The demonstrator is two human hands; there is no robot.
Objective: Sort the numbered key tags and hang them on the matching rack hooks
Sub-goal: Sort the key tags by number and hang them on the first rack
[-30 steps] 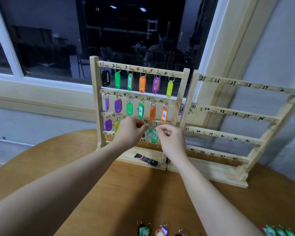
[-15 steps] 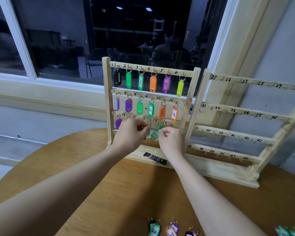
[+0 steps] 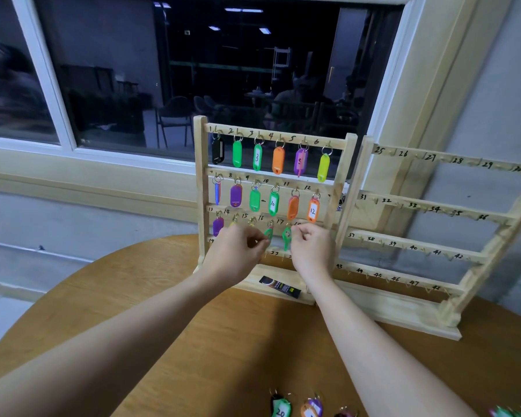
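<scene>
The left wooden rack (image 3: pixel 199 188) carries hooks numbered from 1, with coloured key tags hanging along its top two rails and part of the third. My left hand (image 3: pixel 235 257) and right hand (image 3: pixel 313 254) are both raised to the third rail. A green tag (image 3: pixel 287 238) hangs below the 17 mark, and my right fingertips pinch it at its top edge. Another green tag (image 3: pixel 269 233) sits below 16, half hidden by my left hand's curled fingertips, which pinch it. The right rack (image 3: pixel 433 207), numbered from 25, holds no tags.
Loose tags lie at the round wooden table's (image 3: pixel 133 311) near edge: a green one marked 20 (image 3: pixel 280 409), an orange and purple pair (image 3: pixel 312 407), more green at the far right (image 3: pixel 506 413). A small dark tube (image 3: pixel 279 286) lies on the rack base. A dark window is behind.
Both hands have stayed at the third rail. The green tag between them has gone from tilted to hanging more upright under 17. The camera has shifted slightly.
</scene>
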